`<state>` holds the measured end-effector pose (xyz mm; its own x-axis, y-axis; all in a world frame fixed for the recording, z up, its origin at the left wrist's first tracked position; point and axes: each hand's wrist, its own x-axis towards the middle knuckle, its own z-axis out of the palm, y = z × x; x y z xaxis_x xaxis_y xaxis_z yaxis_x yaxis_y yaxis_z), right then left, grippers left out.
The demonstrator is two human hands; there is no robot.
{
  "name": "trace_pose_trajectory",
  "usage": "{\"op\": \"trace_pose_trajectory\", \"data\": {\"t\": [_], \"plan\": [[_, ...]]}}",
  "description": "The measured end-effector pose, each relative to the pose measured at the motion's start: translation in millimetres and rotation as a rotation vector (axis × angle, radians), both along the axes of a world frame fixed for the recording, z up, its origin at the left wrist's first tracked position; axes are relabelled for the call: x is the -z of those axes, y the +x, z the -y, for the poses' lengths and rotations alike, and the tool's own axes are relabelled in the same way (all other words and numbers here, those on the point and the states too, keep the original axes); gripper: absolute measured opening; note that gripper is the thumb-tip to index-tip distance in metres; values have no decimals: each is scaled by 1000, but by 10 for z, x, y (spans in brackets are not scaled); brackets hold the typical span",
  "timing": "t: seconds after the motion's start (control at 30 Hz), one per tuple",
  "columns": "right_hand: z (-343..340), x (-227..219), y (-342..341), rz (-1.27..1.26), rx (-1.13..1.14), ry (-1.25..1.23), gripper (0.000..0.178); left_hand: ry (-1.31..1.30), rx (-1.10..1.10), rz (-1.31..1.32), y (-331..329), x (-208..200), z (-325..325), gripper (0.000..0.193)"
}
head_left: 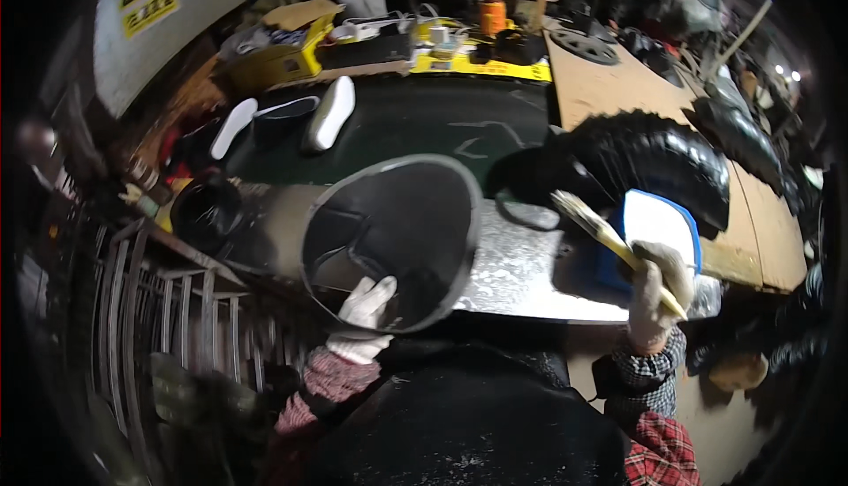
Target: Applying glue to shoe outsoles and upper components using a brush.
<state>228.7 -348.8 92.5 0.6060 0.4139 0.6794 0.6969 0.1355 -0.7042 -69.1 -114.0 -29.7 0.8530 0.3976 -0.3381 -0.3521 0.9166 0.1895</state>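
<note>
My left hand [367, 306], in a pale knit glove, grips the near edge of a wide black piece with an oval, grey-edged outline [468, 261]. Its fingers lie over the piece's dark face; the thumb side is partly hidden. To the right, my right hand [658, 296], also gloved, is closed round the pale handle of a brush [590, 221]. The brush slants up and left, its bristle end apart from the black piece. Just behind this hand stands a blue container [696, 230] with white stuff in it.
A stack of shiny black curved pieces [649, 164] lies behind the blue container. Farther left on the dark bench [406, 115] are white-soled shoe-like forms [331, 115]. A yellow box [283, 62] stands at the back. Metal racks [132, 301] stand at left.
</note>
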Motion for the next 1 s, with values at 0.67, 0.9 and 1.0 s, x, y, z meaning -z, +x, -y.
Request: {"op": "trace_pose_trajectory", "data": {"t": [0.67,0.9,1.0], "plan": [[-1932,-73,-719,-224,-524,-106,21,445,-400,-244,477,-504,-150,16],[-1651,-455,-1562,648,-1001,-373,33,667,-106,-120,235,-518,-284,19],[-1383,-244,-1267,295,-1321,-400,33,793,-124,-214,-55,-498,-428,22]]}}
